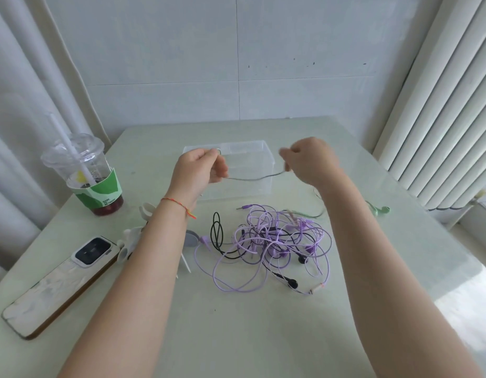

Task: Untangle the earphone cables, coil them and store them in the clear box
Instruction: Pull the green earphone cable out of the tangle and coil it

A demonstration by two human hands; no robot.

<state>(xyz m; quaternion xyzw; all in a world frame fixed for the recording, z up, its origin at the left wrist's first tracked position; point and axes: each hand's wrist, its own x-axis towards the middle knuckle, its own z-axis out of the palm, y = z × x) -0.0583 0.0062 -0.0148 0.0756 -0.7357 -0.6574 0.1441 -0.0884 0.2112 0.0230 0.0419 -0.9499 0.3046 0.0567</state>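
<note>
On our desk (pixel 263 336), far left: clear plastic cup (pixel 85 173) w/ dome lid, white straw, green sleeve, dark red drink at bottom. Near left edge we've got a phone (pixel 64 282) lying camera-side up. Btwn them, white plastic bits (pixel 132 238), partly hidden. Curtains (pixel 441 105) hang at right.

Pale green table (pixel 236 336), glossy, pushed against a white wall between curtains. At centre, toward the far edge: a clear box (pixel 252 159), open-topped. Just nearer, a tangle of purple and black earphone cables (pixel 274 241), plugs and earbuds mixed in. Off to the right edge, a green earbud (pixel 381 210) on its thin cable. At left, a lidded plastic drink cup (pixel 86 175) with straw and green sleeve; nearer, a smartphone (pixel 59 285) face down, camera block up. Beside the phone, small white objects (pixel 131 240), partly hidden, kind unclear.
</note>
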